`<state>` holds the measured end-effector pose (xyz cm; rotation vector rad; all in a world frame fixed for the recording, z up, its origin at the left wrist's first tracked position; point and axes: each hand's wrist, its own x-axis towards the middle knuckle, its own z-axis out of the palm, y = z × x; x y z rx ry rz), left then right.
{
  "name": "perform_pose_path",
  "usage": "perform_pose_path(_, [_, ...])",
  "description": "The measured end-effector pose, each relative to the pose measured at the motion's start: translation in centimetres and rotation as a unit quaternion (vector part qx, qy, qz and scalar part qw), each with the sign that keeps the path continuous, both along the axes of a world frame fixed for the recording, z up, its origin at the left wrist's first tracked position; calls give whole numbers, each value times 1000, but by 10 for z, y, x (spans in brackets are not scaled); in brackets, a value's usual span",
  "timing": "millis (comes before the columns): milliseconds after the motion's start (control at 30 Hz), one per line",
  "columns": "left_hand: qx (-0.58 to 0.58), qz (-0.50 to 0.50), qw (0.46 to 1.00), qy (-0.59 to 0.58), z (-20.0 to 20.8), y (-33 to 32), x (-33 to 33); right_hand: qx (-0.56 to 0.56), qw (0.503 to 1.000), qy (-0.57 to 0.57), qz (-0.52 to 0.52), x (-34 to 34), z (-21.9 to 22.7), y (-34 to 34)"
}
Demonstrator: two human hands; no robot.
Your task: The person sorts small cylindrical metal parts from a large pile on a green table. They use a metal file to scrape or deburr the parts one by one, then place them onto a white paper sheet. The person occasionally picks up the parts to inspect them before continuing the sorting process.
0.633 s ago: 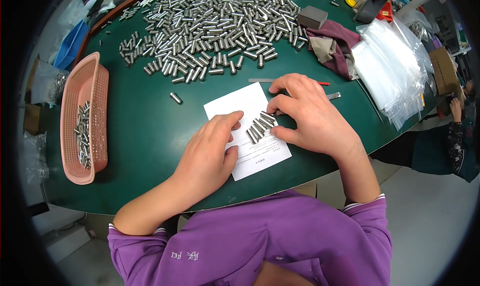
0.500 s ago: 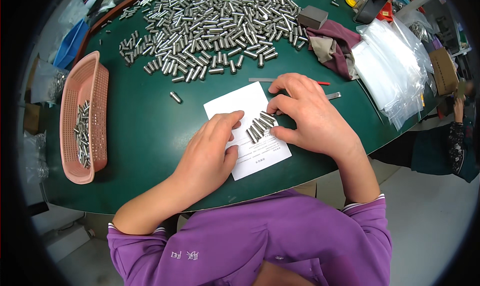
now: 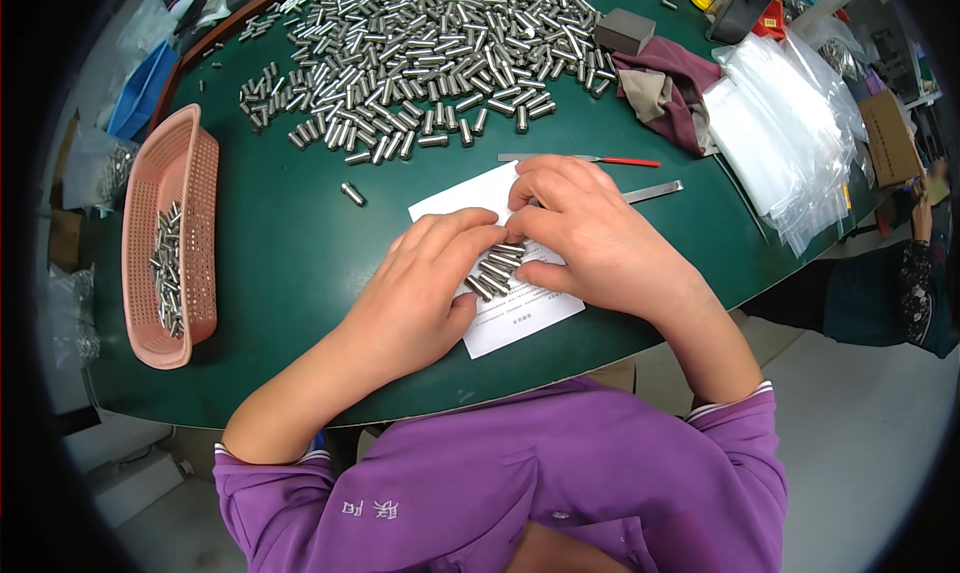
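Note:
A row of several short metal pins (image 3: 497,271) lies side by side on a white printed sheet (image 3: 525,318). My left hand (image 3: 415,283) curves around the row's left side, thumb by its near end and fingertips at its far end. From the right, my right hand (image 3: 590,233) closes on the same row, its thumb against the pins and its bent fingers over their far side. The fingertips of both hands meet beyond the row and partly cover it. One loose pin (image 3: 352,194) lies on the green table (image 3: 290,273), left of the sheet.
A large heap of metal pins (image 3: 430,53) covers the far table. At left stands a pink basket (image 3: 204,263) holding pins. Beyond the right hand lie a red-handled file (image 3: 630,162) and a metal strip (image 3: 655,192). Farther right are a cloth (image 3: 680,103), a grey block (image 3: 625,33) and plastic bags (image 3: 780,123).
My right hand has moved left, and the row of pins has shifted left and slightly nearer with it. My left hand has moved a little right, so the fingertips now meet.

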<state>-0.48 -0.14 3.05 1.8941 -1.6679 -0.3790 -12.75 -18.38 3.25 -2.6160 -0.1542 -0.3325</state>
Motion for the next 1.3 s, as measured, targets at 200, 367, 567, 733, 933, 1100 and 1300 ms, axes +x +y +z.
perform_pose_path(200, [21,57,998,36,-5,9,-10,11,999,2,30,9,-4,-4])
perform_pose_path(367, [17,86,996,20,-6,6,-10,22,1000,8,4,9,1,-10])
perform_pose_path(567, [-6,75,997,3,-12,-5,0,26,1000,4,-6,12,-1,-12])
perform_pose_path(733, [-7,86,996,-4,-14,-13,5,12,999,-26,-42,14,-6,-12])
perform_pose_path(933, [-8,89,996,26,-17,-18,13,23,998,-22,-50,15,-6,-12])
perform_pose_path(1100, [-10,101,994,26,-17,-17,15,29,998,-34,-35,16,-11,-9])
perform_pose_path(1300, [-8,97,995,29,-17,-16,16,35,998,-40,-27,16,-13,-6])
